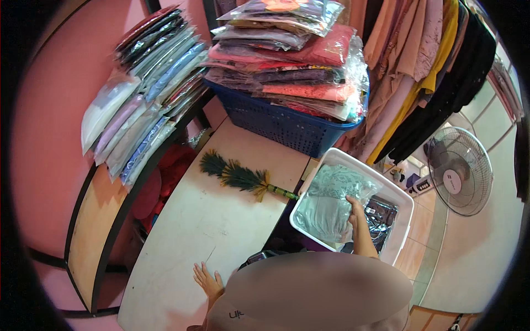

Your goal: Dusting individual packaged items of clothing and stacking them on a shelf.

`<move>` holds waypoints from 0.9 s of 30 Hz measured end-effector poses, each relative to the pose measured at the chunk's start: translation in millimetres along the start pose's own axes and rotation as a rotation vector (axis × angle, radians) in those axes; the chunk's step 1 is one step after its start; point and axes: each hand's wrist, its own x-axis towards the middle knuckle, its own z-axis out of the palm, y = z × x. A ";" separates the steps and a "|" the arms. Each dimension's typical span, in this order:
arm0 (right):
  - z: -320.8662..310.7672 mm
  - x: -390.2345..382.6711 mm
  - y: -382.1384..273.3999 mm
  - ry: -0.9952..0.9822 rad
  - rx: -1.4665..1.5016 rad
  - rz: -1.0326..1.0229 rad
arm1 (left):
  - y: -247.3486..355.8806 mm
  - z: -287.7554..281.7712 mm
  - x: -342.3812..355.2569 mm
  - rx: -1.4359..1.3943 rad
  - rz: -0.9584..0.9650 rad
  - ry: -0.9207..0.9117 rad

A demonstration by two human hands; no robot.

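My right hand (353, 207) grips the edge of a pale green lace garment in a clear plastic bag (328, 201). The bagged garment lies in or just over a white plastic bin (406, 212), covering its left part. Beside it in the bin are dark bagged items (381, 215). My left hand (208, 281) rests on the white table (182, 248) with fingers spread and holds nothing. A green and yellow feather-like duster (237, 175) lies farther up the table, its handle end by the bin's rim.
A blue basket (270, 121) heaped with bagged clothes (298, 60) stands at the far end. Stacked bagged garments (149, 94) fill a wooden shelf (96, 215) on the left. Clothes (425, 71) hang at the far right, above a standing fan (458, 171).
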 end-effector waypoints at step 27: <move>333.9 -209.0 4.5 -1.543 -0.675 -0.823 | 12.3 -108.5 112.4 -1.168 0.080 0.193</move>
